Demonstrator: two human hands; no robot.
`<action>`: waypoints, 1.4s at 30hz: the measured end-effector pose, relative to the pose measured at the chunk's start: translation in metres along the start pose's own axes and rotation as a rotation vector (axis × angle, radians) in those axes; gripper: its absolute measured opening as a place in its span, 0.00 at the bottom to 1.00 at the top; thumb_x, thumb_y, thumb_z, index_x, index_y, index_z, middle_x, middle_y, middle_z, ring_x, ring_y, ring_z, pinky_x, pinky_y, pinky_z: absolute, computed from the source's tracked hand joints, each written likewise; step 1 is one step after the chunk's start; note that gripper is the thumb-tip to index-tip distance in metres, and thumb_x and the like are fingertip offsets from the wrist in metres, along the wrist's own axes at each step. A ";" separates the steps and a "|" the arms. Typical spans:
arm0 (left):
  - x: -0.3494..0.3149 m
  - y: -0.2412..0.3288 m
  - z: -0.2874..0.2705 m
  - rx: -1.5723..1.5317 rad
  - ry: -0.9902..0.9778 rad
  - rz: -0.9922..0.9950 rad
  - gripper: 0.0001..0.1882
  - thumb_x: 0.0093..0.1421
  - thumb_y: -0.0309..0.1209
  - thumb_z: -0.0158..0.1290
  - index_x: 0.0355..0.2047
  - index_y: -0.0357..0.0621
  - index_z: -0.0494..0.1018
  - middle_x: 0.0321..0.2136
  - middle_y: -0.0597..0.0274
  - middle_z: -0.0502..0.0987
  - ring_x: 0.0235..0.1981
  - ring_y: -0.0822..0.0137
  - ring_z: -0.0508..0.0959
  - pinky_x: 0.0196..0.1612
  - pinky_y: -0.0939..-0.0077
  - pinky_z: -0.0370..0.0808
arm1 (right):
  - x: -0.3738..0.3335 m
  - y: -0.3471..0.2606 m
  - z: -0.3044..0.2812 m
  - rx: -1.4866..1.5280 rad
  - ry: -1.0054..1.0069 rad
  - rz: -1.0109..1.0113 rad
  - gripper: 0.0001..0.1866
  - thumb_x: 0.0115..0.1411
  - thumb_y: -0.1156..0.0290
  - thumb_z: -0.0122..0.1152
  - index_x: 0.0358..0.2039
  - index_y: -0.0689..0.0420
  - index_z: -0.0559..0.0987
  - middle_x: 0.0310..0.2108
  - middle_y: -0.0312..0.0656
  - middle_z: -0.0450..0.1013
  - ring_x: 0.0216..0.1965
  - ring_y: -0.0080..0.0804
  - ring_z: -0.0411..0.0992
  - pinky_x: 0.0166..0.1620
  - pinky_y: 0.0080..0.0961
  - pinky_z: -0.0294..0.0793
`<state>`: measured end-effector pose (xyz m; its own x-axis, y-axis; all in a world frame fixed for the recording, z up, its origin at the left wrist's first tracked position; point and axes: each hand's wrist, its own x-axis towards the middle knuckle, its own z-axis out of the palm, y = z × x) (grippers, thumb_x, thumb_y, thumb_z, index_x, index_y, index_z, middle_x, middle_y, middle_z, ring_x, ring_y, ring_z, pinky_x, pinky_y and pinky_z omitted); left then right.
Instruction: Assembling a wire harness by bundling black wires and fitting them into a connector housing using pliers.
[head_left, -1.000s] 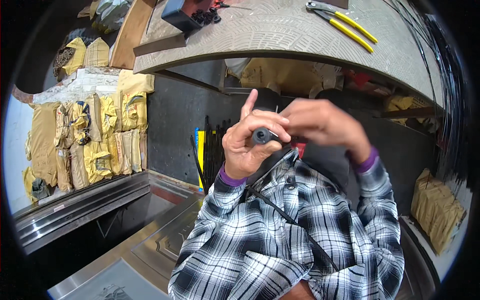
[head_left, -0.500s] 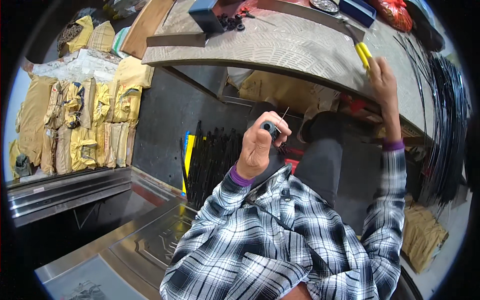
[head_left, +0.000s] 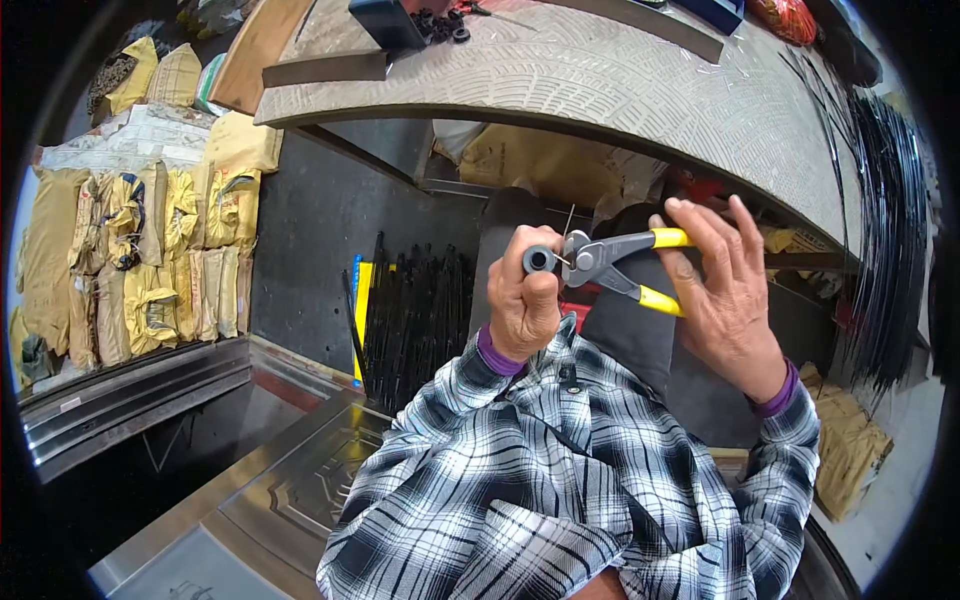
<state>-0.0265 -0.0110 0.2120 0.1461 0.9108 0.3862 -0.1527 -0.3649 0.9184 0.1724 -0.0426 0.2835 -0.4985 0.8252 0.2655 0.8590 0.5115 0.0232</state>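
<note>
Right now your left hand (head_left: 527, 300) is closed around a small black tube (head_left: 539, 260), its round end facing up toward you, with a thin wire (head_left: 568, 222) rising just right of the tube. Your right hand (head_left: 722, 290) grips the yellow handles of the pliers (head_left: 610, 262), long axis lying sideways; the head points left, touching the tube's right side, both below the bench (head_left: 600, 90).

The left hand (head_left: 527, 300) hides most of the small black tube (head_left: 539, 260), the right hand (head_left: 722, 290) covers the ends of the pliers' (head_left: 612, 264) yellow handles, and the surface (head_left: 640, 90) runs past the top edge.
</note>
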 end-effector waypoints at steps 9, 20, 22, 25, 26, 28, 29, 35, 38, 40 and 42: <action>-0.009 -0.007 0.005 0.195 0.212 0.077 0.24 0.61 0.49 0.42 0.30 0.35 0.64 0.21 0.59 0.67 0.19 0.69 0.67 0.22 0.78 0.64 | -0.003 -0.016 0.020 0.229 0.058 0.019 0.19 0.38 0.80 0.56 0.36 0.63 0.73 0.36 0.46 0.65 0.29 0.37 0.66 0.30 0.28 0.68; 0.000 0.003 0.012 0.116 -0.032 -0.112 0.34 0.60 0.60 0.29 0.30 0.36 0.66 0.15 0.70 0.62 0.14 0.82 0.57 0.16 0.87 0.51 | 0.007 0.008 0.071 -0.354 0.523 0.136 0.18 0.50 0.72 0.58 0.44 0.48 0.75 0.48 0.35 0.61 0.51 0.29 0.61 0.57 0.39 0.53; 0.000 0.001 0.010 0.072 -0.073 -0.116 0.34 0.60 0.59 0.29 0.31 0.35 0.65 0.14 0.71 0.62 0.13 0.82 0.56 0.17 0.86 0.51 | 0.020 0.032 0.064 -0.495 0.718 0.005 0.20 0.51 0.70 0.57 0.46 0.44 0.74 0.49 0.32 0.60 0.53 0.26 0.60 0.59 0.40 0.49; 0.000 0.000 0.007 0.032 -0.101 -0.127 0.34 0.60 0.59 0.29 0.31 0.35 0.66 0.14 0.70 0.62 0.14 0.82 0.57 0.17 0.86 0.52 | 0.023 0.032 0.047 -0.496 0.564 -0.041 0.19 0.52 0.69 0.56 0.46 0.41 0.74 0.49 0.30 0.59 0.53 0.24 0.60 0.60 0.42 0.45; -0.001 0.000 0.006 0.036 -0.095 -0.125 0.34 0.60 0.59 0.29 0.31 0.35 0.66 0.14 0.70 0.62 0.14 0.82 0.57 0.17 0.86 0.52 | 0.023 0.030 0.050 -0.492 0.569 -0.045 0.19 0.52 0.69 0.56 0.46 0.41 0.74 0.49 0.30 0.59 0.53 0.24 0.60 0.60 0.42 0.45; -0.002 0.000 0.006 0.078 -0.037 -0.110 0.34 0.60 0.59 0.29 0.32 0.35 0.66 0.15 0.70 0.63 0.14 0.82 0.57 0.18 0.87 0.53 | 0.018 0.021 0.063 -0.471 0.589 0.031 0.18 0.52 0.68 0.55 0.46 0.43 0.74 0.49 0.31 0.59 0.54 0.24 0.60 0.61 0.43 0.43; -0.002 -0.001 0.009 0.077 -0.036 -0.107 0.34 0.60 0.59 0.29 0.32 0.35 0.66 0.15 0.70 0.63 0.14 0.82 0.57 0.18 0.87 0.53 | 0.011 0.012 0.066 -0.438 0.528 0.082 0.18 0.51 0.70 0.56 0.45 0.48 0.74 0.48 0.33 0.60 0.53 0.26 0.60 0.60 0.44 0.44; -0.005 0.002 0.018 0.206 0.097 -0.082 0.38 0.59 0.61 0.27 0.34 0.34 0.69 0.18 0.69 0.67 0.14 0.83 0.62 0.16 0.91 0.53 | -0.006 -0.032 0.086 -0.169 0.480 0.333 0.19 0.49 0.76 0.57 0.45 0.55 0.74 0.42 0.37 0.62 0.46 0.30 0.65 0.57 0.38 0.52; -0.005 0.008 0.016 0.208 0.080 -0.104 0.40 0.58 0.63 0.27 0.40 0.33 0.69 0.19 0.69 0.68 0.16 0.83 0.63 0.17 0.90 0.54 | -0.011 -0.027 0.064 -0.086 0.368 0.249 0.19 0.48 0.78 0.56 0.44 0.58 0.73 0.40 0.40 0.63 0.43 0.33 0.66 0.50 0.35 0.60; -0.003 0.006 0.002 0.143 -0.042 -0.104 0.38 0.58 0.60 0.33 0.44 0.33 0.67 0.24 0.64 0.71 0.18 0.79 0.66 0.20 0.87 0.60 | -0.016 -0.011 0.042 -0.011 0.297 0.158 0.19 0.47 0.79 0.56 0.42 0.60 0.73 0.40 0.42 0.63 0.43 0.37 0.65 0.45 0.33 0.64; -0.001 0.005 -0.013 0.082 -0.152 -0.110 0.36 0.58 0.57 0.38 0.48 0.33 0.66 0.29 0.59 0.74 0.20 0.76 0.68 0.24 0.84 0.66 | -0.016 0.010 0.015 0.445 -0.133 -0.035 0.16 0.47 0.70 0.62 0.37 0.59 0.73 0.37 0.45 0.65 0.39 0.40 0.67 0.37 0.33 0.67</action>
<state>-0.0406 -0.0112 0.2152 0.3044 0.9085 0.2862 -0.0489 -0.2852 0.9572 0.1876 -0.0472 0.2648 -0.5617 0.8144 0.1456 0.7222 0.5685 -0.3940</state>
